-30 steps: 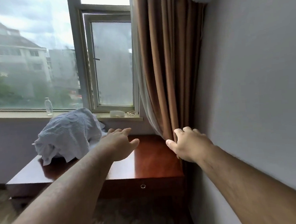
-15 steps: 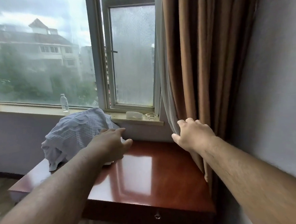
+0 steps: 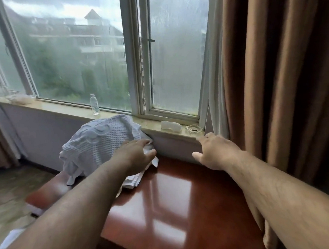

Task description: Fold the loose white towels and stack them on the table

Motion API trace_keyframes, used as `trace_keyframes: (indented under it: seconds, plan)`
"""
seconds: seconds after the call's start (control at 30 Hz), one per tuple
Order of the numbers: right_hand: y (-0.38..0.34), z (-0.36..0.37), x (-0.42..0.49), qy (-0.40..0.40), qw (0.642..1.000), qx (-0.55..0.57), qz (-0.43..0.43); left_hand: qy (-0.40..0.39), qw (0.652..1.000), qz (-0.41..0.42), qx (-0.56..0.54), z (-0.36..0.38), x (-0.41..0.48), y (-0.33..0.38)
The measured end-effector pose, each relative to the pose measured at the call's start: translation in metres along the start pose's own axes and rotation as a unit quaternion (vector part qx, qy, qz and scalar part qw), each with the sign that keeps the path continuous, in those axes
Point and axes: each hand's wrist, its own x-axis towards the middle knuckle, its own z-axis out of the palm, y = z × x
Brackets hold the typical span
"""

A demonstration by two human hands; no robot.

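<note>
The loose white towels (image 3: 99, 144) lay in an unfolded heap at the far left of the red-brown table (image 3: 175, 201), against the wall below the windowsill (image 3: 67, 110). The left hand (image 3: 136, 155) rested on the heap's right edge with fingers extended. The right hand (image 3: 214, 152) was well apart from it, fingers spread and empty, over the table's far edge near the brown curtain (image 3: 283, 77).

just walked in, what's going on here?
A person reaches over a wooden table by the window. The left hand rests on a crumpled heap of white towels at the table's far left. The right hand hangs open over the tabletop, holding nothing. No tidy stack shows yet.
</note>
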Motion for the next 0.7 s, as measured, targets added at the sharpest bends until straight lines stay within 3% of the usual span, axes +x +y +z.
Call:
trace_keyframes:
  seconds: [0.07,0.27,0.43,0.7]
  plan:
    - [0.001,0.006,0.018,-0.005,1.000,0.019,-0.014,0.003,0.999,-0.017,-0.028,0.008,0.011,0.004]
    - [0.005,0.040,0.063,0.006,0.999,0.038,0.010,0.072,0.995,-0.029,0.061,0.032,0.060,-0.008]
    - [0.011,0.059,0.125,0.003,0.999,0.024,0.031,0.033,0.997,-0.040,0.052,0.068,0.140,-0.022]
    - [0.023,0.099,0.217,-0.071,0.995,0.007,0.076,-0.036,0.998,0.017,0.038,0.119,0.262,-0.028]
